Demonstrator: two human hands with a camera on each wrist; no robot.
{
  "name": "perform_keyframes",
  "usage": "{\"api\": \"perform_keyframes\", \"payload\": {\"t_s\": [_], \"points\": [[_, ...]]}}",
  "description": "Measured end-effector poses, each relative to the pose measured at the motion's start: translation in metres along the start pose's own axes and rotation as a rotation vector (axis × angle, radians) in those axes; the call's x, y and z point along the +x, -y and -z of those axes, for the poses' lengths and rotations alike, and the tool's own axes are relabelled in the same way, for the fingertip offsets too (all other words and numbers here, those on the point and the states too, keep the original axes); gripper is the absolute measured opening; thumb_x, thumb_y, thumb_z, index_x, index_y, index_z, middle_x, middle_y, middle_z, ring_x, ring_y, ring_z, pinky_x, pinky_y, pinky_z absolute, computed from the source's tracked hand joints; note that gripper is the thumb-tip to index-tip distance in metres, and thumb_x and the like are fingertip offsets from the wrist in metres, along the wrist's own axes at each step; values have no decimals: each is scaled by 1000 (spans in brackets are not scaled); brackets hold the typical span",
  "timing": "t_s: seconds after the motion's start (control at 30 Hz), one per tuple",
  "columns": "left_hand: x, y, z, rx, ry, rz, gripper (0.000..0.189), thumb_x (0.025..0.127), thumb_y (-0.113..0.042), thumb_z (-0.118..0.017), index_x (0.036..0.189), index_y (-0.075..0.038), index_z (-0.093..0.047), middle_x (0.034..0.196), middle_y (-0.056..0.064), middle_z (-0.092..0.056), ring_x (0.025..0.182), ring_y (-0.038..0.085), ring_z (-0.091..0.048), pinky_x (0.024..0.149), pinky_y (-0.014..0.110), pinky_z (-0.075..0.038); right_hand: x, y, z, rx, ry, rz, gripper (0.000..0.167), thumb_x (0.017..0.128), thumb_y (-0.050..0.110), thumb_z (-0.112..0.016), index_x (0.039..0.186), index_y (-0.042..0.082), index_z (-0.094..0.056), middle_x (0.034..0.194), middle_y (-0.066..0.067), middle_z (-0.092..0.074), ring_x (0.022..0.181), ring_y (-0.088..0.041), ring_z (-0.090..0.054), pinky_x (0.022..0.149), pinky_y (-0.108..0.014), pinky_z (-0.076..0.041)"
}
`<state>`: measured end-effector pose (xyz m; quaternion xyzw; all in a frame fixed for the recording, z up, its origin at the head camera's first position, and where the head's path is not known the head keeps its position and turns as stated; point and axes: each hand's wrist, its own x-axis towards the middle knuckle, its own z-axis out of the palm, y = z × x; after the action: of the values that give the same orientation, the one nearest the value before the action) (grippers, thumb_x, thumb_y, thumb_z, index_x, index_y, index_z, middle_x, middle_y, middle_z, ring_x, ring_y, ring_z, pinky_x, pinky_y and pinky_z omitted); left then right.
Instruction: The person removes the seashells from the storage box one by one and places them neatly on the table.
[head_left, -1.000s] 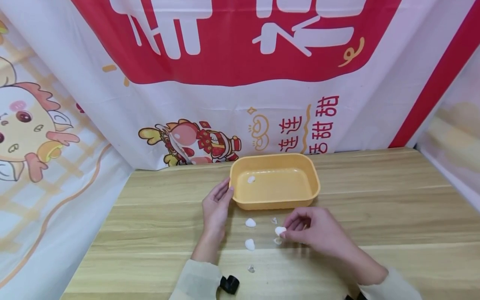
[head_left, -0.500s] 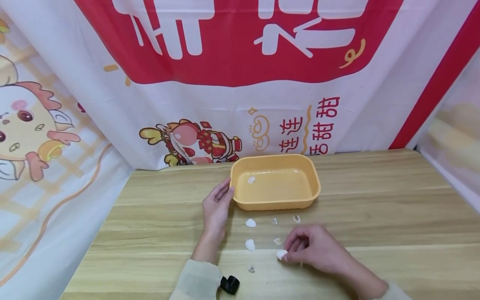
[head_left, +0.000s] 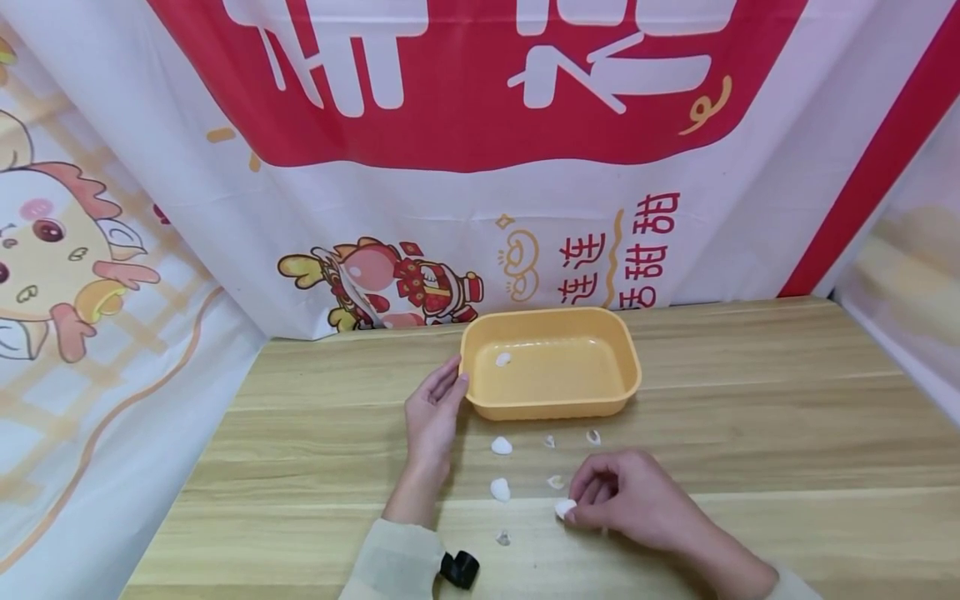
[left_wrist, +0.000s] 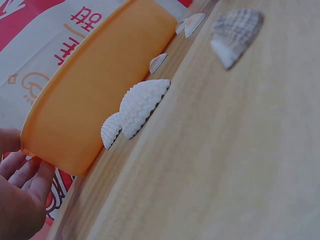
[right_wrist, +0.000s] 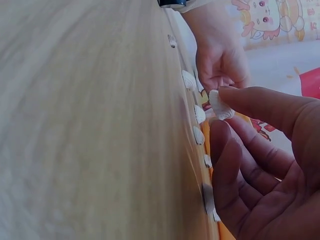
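In the head view my right hand (head_left: 637, 500) pinches a white seashell (head_left: 566, 507) between thumb and fingertips, low over the wooden table (head_left: 787, 433). The right wrist view shows that shell's ribbed surface (right_wrist: 220, 106) at the fingertips. My left hand (head_left: 433, 421) holds the left end of a yellow plastic tub (head_left: 555, 410), thumb near its front corner. One pale shell (head_left: 502, 359) lies inside the tub. Before it, on the table, are white shells (head_left: 500, 489) on the left, smaller shells (head_left: 555, 482) further right, and a greyish shell (head_left: 503, 538) closest to me.
Behind the tub, a printed cloth (head_left: 420, 208) hangs down to the table's back edge. More patterned cloth (head_left: 90, 333) hangs at the left. A black strap (head_left: 459, 570) sits at my left sleeve. Bare wood (head_left: 322, 450) extends left of the left hand.
Over the first half second, my right hand has brought its shell toward me, uncovering a small shell near the tub's front. Since then it has barely shifted. The left hand keeps its place.
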<state>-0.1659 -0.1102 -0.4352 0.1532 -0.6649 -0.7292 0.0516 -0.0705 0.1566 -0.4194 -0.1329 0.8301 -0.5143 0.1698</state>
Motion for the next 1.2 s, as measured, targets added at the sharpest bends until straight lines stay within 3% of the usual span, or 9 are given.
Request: {"api": "perform_keyframes", "payload": {"t_s": [0.33, 0.83, 1.2], "points": [[0, 0, 0, 2, 4, 3, 43, 102, -19, -75, 144, -19, -68, 151, 4, -68, 141, 22, -63, 119, 33, -54, -3, -2, -6, -43, 39, 31, 21, 78, 19, -95, 85, 15, -75, 73, 6, -70, 67, -6, -64, 58, -21, -54], [-1, -1, 0, 4, 2, 2, 41, 102, -20, -75, 143, -21, -69, 150, 3, -68, 140, 22, -64, 118, 32, -55, -4, -2, -10, -112, 20, 67, 19, 78, 20, -95, 81, 19, -76, 70, 11, -69, 64, -1, -62, 57, -19, -53], [-1, 0, 1, 11, 3, 5, 41, 102, -20, -75, 143, -22, -69, 150, 3, -68, 141, 22, -63, 119, 34, -54, -4, -1, -11, -142, 14, 48, 20, 78, 21, -95, 80, 20, -75, 69, 12, -66, 64, -1, -61, 58, -19, -52]]}}
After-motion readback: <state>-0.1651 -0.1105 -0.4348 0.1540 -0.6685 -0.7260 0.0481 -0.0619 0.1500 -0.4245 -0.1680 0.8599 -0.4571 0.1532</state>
